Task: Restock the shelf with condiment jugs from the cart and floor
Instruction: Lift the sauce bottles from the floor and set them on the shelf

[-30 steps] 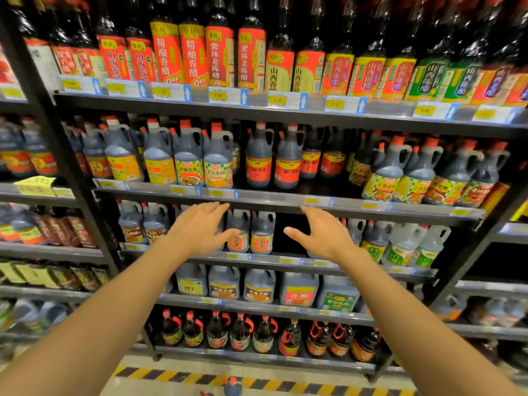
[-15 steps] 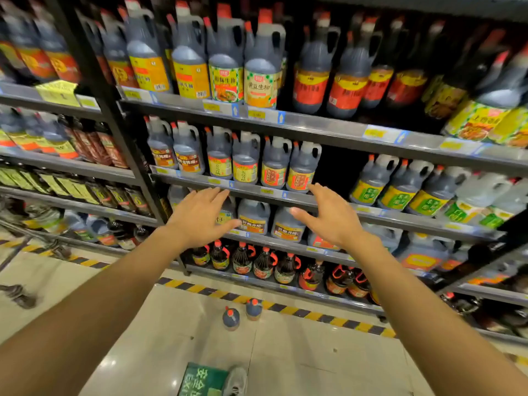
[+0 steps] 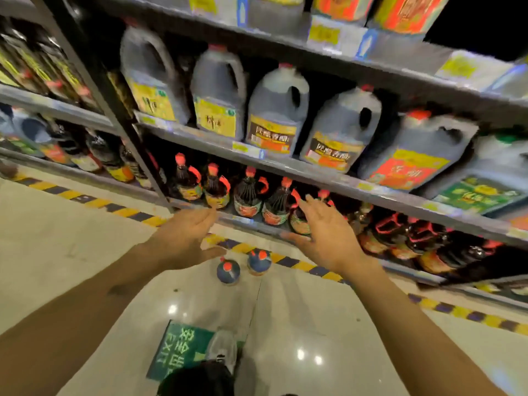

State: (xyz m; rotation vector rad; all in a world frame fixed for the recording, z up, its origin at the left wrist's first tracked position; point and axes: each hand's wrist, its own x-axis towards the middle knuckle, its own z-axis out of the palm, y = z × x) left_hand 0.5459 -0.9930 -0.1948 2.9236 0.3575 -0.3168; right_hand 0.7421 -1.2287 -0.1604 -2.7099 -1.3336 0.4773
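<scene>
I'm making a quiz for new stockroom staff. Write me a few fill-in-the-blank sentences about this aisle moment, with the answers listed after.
1. The number of dark round jugs with red caps standing on the glossy floor is ____.
2. Both the left hand and the right hand hold ____.
3. The floor along the foot of the metal shelf unit is marked with striped tape in yellow and ____.
4. The green floor sign by the grey shoe reads ____ in Latin letters.

Missing words: two; nothing; black; EXIT
</scene>
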